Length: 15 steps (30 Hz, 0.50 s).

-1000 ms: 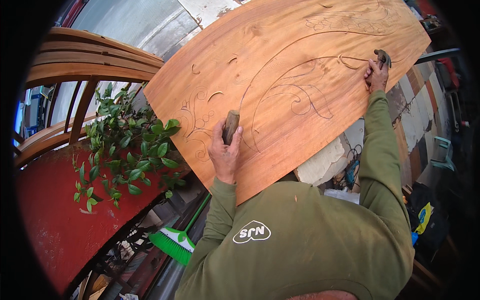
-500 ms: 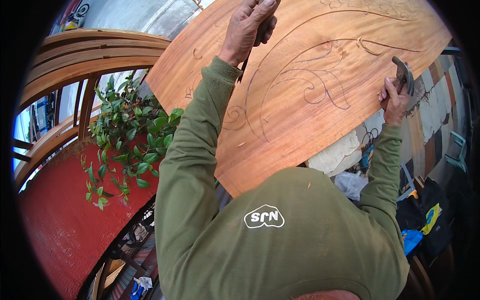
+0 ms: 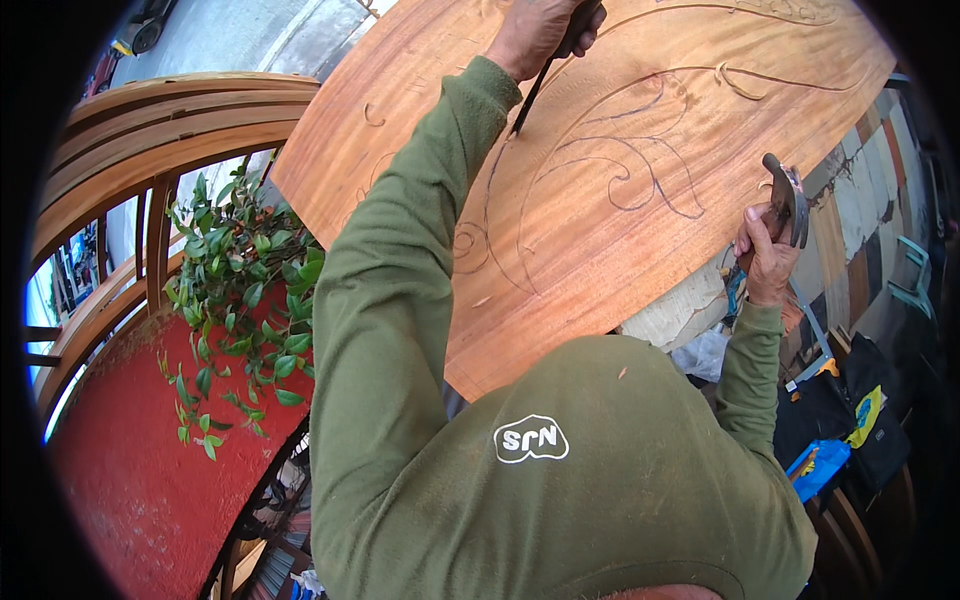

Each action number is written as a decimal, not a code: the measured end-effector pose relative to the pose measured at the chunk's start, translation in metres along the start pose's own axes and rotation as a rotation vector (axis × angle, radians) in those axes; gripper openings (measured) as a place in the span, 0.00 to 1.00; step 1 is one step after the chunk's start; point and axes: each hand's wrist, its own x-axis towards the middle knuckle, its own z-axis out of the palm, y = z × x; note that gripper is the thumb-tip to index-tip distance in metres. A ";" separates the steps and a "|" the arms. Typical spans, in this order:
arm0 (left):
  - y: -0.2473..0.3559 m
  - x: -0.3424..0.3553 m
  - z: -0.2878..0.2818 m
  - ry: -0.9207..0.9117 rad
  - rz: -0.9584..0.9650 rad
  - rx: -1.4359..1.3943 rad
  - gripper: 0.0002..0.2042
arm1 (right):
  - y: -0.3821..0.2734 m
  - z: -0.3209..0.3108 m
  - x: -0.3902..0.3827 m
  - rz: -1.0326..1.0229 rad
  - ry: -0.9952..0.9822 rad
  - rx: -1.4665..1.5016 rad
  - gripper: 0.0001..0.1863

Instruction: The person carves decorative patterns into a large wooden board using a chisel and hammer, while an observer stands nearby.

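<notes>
A broad wooden panel (image 3: 600, 240) lies before me, marked with pencilled leaf and scroll curves, some lines cut as grooves. My left hand (image 3: 540, 35), near the top of the view, is closed round the dark handle of a chisel (image 3: 533, 100). Its thin blade slants down to the panel, the tip at or just above a curved line. Off the panel's right edge, my right hand (image 3: 768, 252) grips a claw hammer (image 3: 795, 205) by its handle, the metal head upward. Curled wood shavings (image 3: 738, 83) rest on the panel.
A leafy green plant (image 3: 245, 290) and a red wall (image 3: 150, 450) with curved wooden railings (image 3: 190, 120) stand at left. At right are a plastic bag (image 3: 700, 355), a hand saw (image 3: 812, 372), dark bags (image 3: 880, 440) and a teal plastic stool (image 3: 912, 280).
My left hand has shifted right with the chisel, whose blade now shows against the panel. My right hand and the hammer have come left and lower, nearer my body.
</notes>
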 end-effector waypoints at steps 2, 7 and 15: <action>-0.002 0.001 -0.003 -0.002 0.001 0.009 0.23 | -0.004 0.007 0.002 -0.048 0.000 0.006 0.42; -0.008 0.005 -0.006 -0.003 0.003 -0.018 0.23 | 0.000 0.016 0.007 -0.051 0.000 0.072 0.29; -0.024 0.010 -0.004 -0.012 -0.105 0.010 0.23 | 0.000 0.015 0.030 0.024 -0.108 0.033 0.06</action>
